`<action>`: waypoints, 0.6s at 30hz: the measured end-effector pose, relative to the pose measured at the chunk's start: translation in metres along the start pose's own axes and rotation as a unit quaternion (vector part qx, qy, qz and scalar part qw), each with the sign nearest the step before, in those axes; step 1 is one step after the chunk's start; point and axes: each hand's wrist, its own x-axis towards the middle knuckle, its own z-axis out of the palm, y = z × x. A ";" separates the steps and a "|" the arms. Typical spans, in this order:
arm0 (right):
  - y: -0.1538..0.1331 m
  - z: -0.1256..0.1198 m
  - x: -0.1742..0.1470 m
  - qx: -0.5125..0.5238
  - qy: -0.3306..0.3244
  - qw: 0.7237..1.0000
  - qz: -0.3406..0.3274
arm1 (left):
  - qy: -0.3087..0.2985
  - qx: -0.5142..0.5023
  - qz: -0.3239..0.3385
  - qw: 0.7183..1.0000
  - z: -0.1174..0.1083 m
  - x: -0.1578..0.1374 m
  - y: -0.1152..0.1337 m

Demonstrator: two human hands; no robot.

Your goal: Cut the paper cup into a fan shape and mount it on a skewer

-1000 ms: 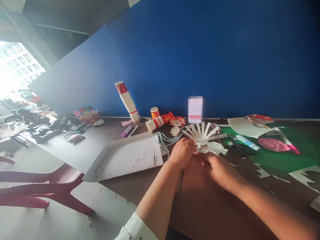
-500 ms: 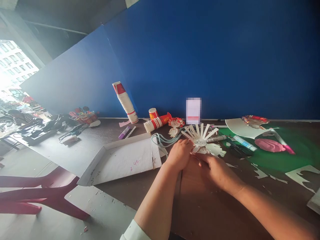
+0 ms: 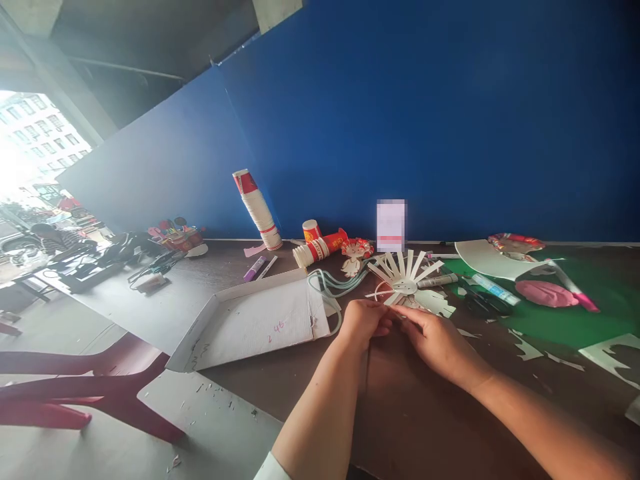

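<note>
A white paper cup cut into strips [image 3: 406, 287] lies splayed out like a flower on the dark table, a drawn face at its centre. Just in front of it, my left hand [image 3: 366, 320] is closed, its fingertips pinched at the cup's near edge where a strip curls down. My right hand [image 3: 434, 337] meets it from the other side, thumb and forefinger pinched at the same spot. The fingers partly hide what lies between them. Behind stands a cut-out paper figure [image 3: 352, 259] with a red frilled head.
A shallow white box [image 3: 260, 320] lies left of my hands. Behind are a leaning stack of paper cups [image 3: 257, 212], fallen cups [image 3: 320, 248] and a purple marker [image 3: 255, 269]. On the right are scissors [image 3: 483, 301], a glue tube [image 3: 495, 289], pink paper [image 3: 546, 293] and scraps [image 3: 525, 347].
My hands have drawn slightly toward me, and my left fingers have slipped down from the strips to meet my right fingertips. The cup stays in place; the view has shifted a little.
</note>
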 end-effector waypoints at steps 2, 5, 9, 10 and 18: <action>-0.001 0.000 0.000 0.005 0.000 1.000 0.005 | 0.001 -0.032 -0.007 0.999 0.001 0.000 0.000; 0.000 0.001 0.001 0.011 -0.006 1.000 0.020 | 0.014 -0.058 -0.019 0.998 0.000 0.000 0.000; 0.003 0.001 0.004 0.047 -0.021 0.998 0.045 | 0.032 -0.094 -0.022 0.995 0.000 0.000 0.000; 0.004 0.000 0.005 0.061 -0.029 0.996 0.057 | 0.033 -0.105 -0.021 0.994 0.000 0.000 0.001; -0.007 -0.006 0.011 0.202 -0.077 0.961 0.170 | 0.044 -0.164 -0.029 0.985 0.001 -0.006 0.007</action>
